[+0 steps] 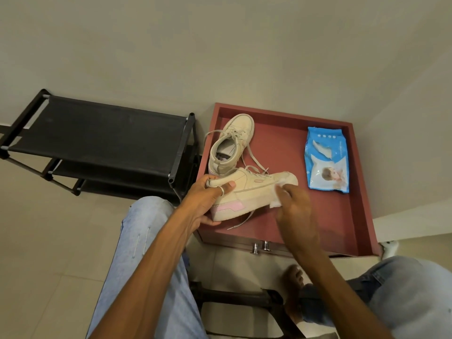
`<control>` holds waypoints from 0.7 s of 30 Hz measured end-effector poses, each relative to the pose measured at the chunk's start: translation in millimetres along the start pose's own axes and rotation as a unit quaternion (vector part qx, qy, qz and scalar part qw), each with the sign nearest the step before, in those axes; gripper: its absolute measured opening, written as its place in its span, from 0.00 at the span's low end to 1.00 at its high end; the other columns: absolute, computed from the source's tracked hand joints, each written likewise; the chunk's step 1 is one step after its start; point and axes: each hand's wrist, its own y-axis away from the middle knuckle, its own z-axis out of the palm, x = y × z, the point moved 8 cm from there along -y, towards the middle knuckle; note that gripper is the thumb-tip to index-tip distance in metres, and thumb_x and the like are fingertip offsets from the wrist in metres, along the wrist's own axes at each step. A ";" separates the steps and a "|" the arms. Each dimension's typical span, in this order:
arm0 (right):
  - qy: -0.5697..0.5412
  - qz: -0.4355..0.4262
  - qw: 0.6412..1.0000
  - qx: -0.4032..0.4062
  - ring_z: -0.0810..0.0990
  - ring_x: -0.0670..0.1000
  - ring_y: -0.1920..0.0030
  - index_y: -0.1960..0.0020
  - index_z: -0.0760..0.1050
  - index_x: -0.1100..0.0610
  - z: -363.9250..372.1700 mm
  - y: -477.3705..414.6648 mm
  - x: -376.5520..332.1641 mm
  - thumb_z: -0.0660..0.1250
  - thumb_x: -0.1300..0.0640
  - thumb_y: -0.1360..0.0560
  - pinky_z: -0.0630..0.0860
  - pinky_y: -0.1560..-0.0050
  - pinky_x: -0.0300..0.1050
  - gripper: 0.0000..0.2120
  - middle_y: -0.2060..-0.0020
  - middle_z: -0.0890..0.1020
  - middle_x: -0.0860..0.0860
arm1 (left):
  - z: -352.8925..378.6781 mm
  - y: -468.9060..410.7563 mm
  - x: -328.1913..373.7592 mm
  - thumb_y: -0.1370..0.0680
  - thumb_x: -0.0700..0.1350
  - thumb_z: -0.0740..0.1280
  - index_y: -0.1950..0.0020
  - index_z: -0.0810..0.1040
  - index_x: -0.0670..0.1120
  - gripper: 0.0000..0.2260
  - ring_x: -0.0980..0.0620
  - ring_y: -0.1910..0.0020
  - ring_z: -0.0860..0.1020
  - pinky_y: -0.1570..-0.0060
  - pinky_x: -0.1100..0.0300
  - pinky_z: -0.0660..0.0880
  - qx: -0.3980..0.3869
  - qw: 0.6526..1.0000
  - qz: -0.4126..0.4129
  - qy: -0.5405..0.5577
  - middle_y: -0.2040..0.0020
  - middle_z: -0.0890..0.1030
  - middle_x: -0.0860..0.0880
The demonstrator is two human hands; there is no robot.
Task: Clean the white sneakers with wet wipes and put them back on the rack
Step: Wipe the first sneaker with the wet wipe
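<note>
While the left hand (pixel 205 199) grips the heel of one sneaker (pixel 256 187), thumb over the collar and fingers curled under the sole, the right hand (pixel 296 206) pinches a folded white wipe (pixel 276 203) and presses it against the shoe's side near the toe. The two hands sit apart, one at each end of the shoe. That split looks deliberate: the heel grip steadies the shoe and turns it on its side, so the sole edge and its pink patch face the person and the wipe can reach the side. Whether the toe rests on the tray (pixel 281 133) or hangs just above it I cannot tell, though one loose lace trails down onto the tray's near part. The held shoe lies over the tray's near-left area. The other sneaker (pixel 232 145) stands upright at the tray's far-left corner, opening upward, its heel just behind the held one; it probably waits there for its turn. A blue pack (pixel 326 160) lies flat on the tray's right side with its flap peeled open, near enough for the right hand to pull a fresh sheet. Just left of the tray stands the black rack (pixel 97 130), its fabric shelves within easy reach for returning both shoes. Judging by this, cleaning is partway, with the return not yet begun.
</note>
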 end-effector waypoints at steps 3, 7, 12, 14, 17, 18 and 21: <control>-0.024 -0.101 0.994 -0.030 0.80 0.62 0.46 0.39 0.78 0.68 9.7 19.9 -66.6 0.74 0.73 0.35 0.81 0.51 0.52 0.24 0.45 0.81 0.64 | -0.5 -0.2 -1.1 0.25 0.50 0.77 0.41 0.78 0.53 0.15 0.45 0.46 0.80 0.56 0.40 0.83 0.010 1.000 0.002 -0.009 0.44 0.82 0.48; -0.003 -0.142 0.989 -0.044 0.79 0.60 0.45 0.38 0.78 0.66 8.2 22.2 -59.4 0.76 0.70 0.35 0.81 0.51 0.50 0.25 0.44 0.80 0.62 | -0.8 0.8 -0.9 0.24 0.49 0.76 0.40 0.77 0.52 0.15 0.44 0.46 0.79 0.59 0.42 0.83 0.012 1.000 0.004 -0.014 0.44 0.82 0.46; 0.003 0.038 0.999 -0.014 0.79 0.65 0.49 0.40 0.78 0.68 2.0 -5.8 42.1 0.71 0.75 0.34 0.81 0.51 0.57 0.22 0.47 0.81 0.65 | 1.5 1.8 3.0 0.24 0.48 0.76 0.40 0.77 0.50 0.15 0.46 0.48 0.80 0.64 0.46 0.83 0.006 1.000 0.009 -0.016 0.44 0.82 0.47; -0.019 0.080 0.997 -0.007 0.79 0.67 0.51 0.42 0.79 0.69 4.6 -9.8 54.3 0.69 0.76 0.35 0.80 0.50 0.57 0.22 0.49 0.81 0.65 | 1.8 2.4 2.9 0.24 0.48 0.76 0.40 0.77 0.50 0.15 0.47 0.49 0.80 0.63 0.46 0.84 0.005 1.000 0.009 -0.015 0.45 0.82 0.47; -0.006 0.037 0.999 -0.003 0.79 0.64 0.48 0.40 0.78 0.68 4.7 -0.6 15.4 0.70 0.74 0.32 0.80 0.50 0.53 0.21 0.47 0.81 0.64 | 2.2 2.5 3.7 0.23 0.48 0.75 0.39 0.77 0.49 0.15 0.48 0.50 0.80 0.64 0.48 0.83 0.005 1.000 0.013 -0.018 0.46 0.82 0.47; -0.002 0.004 1.000 -0.012 0.79 0.63 0.47 0.39 0.78 0.68 5.3 5.8 -3.3 0.72 0.73 0.32 0.80 0.51 0.52 0.21 0.46 0.80 0.64 | 2.0 2.3 4.0 0.23 0.48 0.75 0.39 0.77 0.49 0.15 0.48 0.51 0.80 0.64 0.48 0.83 0.005 1.000 0.015 -0.019 0.47 0.82 0.48; 0.000 -0.090 0.995 -0.040 0.80 0.61 0.46 0.39 0.78 0.67 2.9 19.9 -36.5 0.77 0.69 0.34 0.81 0.51 0.50 0.24 0.45 0.81 0.63 | 1.9 2.5 3.8 0.23 0.47 0.76 0.39 0.77 0.48 0.16 0.47 0.50 0.80 0.64 0.47 0.83 0.005 1.000 0.018 -0.025 0.46 0.82 0.47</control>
